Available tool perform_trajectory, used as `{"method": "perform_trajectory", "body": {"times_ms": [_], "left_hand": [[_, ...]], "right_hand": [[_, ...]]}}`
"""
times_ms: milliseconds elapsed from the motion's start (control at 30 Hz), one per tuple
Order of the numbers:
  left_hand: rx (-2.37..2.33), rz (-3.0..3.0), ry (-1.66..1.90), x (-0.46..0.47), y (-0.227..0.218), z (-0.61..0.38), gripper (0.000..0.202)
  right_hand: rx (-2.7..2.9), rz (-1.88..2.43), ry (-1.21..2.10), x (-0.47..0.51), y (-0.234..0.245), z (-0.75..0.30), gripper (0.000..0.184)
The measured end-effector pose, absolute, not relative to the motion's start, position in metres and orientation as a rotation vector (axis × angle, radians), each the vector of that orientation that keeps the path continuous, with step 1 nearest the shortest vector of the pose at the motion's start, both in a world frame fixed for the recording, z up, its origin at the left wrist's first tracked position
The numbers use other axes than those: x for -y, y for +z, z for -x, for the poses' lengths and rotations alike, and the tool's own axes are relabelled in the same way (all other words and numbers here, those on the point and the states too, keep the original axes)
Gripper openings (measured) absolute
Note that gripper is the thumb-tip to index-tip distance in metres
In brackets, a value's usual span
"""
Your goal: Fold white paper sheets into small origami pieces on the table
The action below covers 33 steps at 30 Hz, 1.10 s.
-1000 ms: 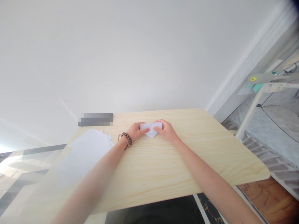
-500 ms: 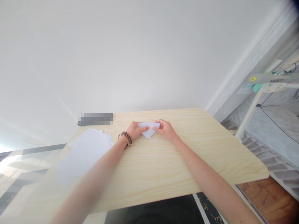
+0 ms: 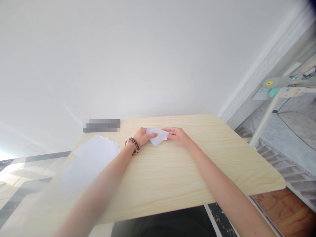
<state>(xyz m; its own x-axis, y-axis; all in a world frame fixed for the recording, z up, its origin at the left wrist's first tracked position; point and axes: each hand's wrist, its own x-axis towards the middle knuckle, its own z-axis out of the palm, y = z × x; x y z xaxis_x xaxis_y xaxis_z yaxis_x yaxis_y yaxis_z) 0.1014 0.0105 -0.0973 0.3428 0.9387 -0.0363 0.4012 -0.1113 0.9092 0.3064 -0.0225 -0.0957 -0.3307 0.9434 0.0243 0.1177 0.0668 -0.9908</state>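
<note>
Folded white paper (image 3: 156, 140) sits up near middle of counter's (image 3: 209, 158) far edge. Left hand (image 3: 142, 136): grip clamps it, thumb across top. Right hand (image 3: 179, 136): grip pinches its right end. Bunch of loose white sheets (image 3: 92, 159) by left edge, dark pixelated thing (image 3: 102, 125) at far left corner, no clue what.

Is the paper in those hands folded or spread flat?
Folded: the white paper, held between the left hand and right hand, is small and angular, unlike the flat sheets.
</note>
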Motion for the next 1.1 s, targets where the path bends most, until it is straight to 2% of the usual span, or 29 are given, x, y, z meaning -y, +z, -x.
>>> {"method": "perform_trajectory", "body": {"times_ms": [200,300,467,733,933,1100], "left_hand": [[-1.205,-1.663,0.783,-0.006,-0.093,-0.101,0.036],[-1.226,-1.697,0.77,-0.004,-0.09,-0.102,0.035],[-1.209,-1.733,0.759,-0.004,-0.094,-0.103,0.037],[-1.175,-1.828,0.728,-0.01,-0.1,-0.099,0.035],[-0.96,-1.711,0.737,-0.011,-0.1,-0.097,0.024],[-0.849,-1.675,0.717,-0.013,-0.099,-0.096,0.022]], "right_hand": [[1.532,0.971,1.412,0.025,-0.091,-0.307,0.039],[1.605,0.968,1.397,0.027,-0.089,-0.305,0.031],[1.649,1.203,1.194,0.026,-0.094,-0.302,0.029],[1.668,1.289,0.974,0.021,-0.099,-0.305,0.03],[1.645,1.313,1.003,0.02,-0.1,-0.308,0.032],[1.624,1.301,1.043,0.018,-0.103,-0.309,0.035]]}}
